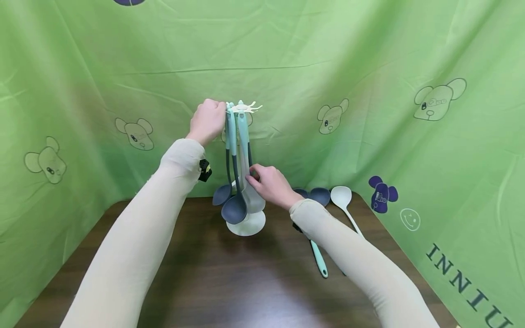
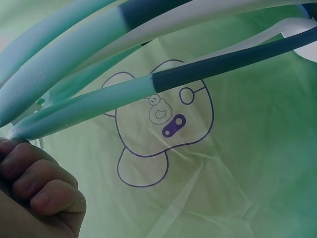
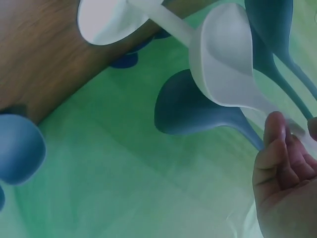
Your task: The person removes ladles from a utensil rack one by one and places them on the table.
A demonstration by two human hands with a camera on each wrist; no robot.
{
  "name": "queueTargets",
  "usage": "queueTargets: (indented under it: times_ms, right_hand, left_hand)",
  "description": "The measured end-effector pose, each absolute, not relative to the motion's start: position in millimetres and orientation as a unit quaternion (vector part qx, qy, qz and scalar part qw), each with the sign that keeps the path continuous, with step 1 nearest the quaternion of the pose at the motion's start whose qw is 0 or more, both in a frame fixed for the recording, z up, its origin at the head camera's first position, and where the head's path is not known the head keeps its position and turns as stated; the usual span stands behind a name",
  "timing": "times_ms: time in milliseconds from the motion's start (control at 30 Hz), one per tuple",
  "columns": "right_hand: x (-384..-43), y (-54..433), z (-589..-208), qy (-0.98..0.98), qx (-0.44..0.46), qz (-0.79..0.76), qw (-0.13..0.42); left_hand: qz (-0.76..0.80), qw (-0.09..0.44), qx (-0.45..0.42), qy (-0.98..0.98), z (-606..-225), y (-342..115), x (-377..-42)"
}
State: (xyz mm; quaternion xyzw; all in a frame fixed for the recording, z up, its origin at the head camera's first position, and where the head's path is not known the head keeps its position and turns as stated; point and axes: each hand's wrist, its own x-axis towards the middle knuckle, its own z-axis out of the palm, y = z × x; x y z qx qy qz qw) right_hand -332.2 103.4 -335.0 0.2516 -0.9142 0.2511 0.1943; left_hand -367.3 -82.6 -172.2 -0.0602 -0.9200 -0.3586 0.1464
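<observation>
Right hand (image 1: pixel 274 184) pinching one white ladle (image 3: pixel 223 64), three dark utensils (image 1: pixel 234 209) hanging

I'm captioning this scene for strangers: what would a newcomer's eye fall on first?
Probably the white rack hung with utensils, standing at the far middle of the table, with the left hand at its top and the right hand lower, by a white ladle. The green backdrop with its cartoon heads fills the space behind.

The right grip (image 3: pixel 287 178) pinches the white ladle (image 3: pixel 220 59) by its handle. A dark ladle (image 3: pixel 185 106) is just beside it, and two dark spoons (image 3: pixel 271 22) show at the top right. A round white foot (image 3: pixel 106 22) sits on the brown counter (image 3: pixel 39 54). Green cloth (image 3: pixel 124 168) hangs behind.
</observation>
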Motion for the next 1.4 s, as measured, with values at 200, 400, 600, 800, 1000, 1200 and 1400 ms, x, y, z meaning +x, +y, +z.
queueTargets:
  times_ms: [200,400,600,800,1000,1200,1400]
  right_hand:
    - [-338,98,-334,-0.908,0.250,0.262,0.210]
    - [-335,96,-334,-0.909,0.246,0.257,0.217]
    - [-329,96,-335,-0.909,0.239,0.255,0.226]
    - [-323,97,-332,-0.905,0.242,0.252,0.244]
    - [-317,103,-327,-0.897,0.246,0.251,0.270]
    - [-306,113,-324,-0.889,0.251,0.267,0.274]
    - [-296,128,-326,-0.889,0.252,0.271,0.271]
  left_hand:
    - [-0.376,0.144,-0.058,-0.913,-176,-83,-370]
    - [-0.387,0.136,-0.053,-0.910,-178,-83,-373]
    - [-0.398,0.136,-0.059,-0.905,-181,-83,-373]
    - [-0.415,0.132,-0.067,-0.898,-181,-85,-372]
    - [-0.421,0.136,-0.070,-0.894,-177,-84,-371]
    - [-0.420,0.134,-0.068,-0.895,-177,-85,-371]
    - [-0.421,0.137,-0.072,-0.894,-177,-85,-370]
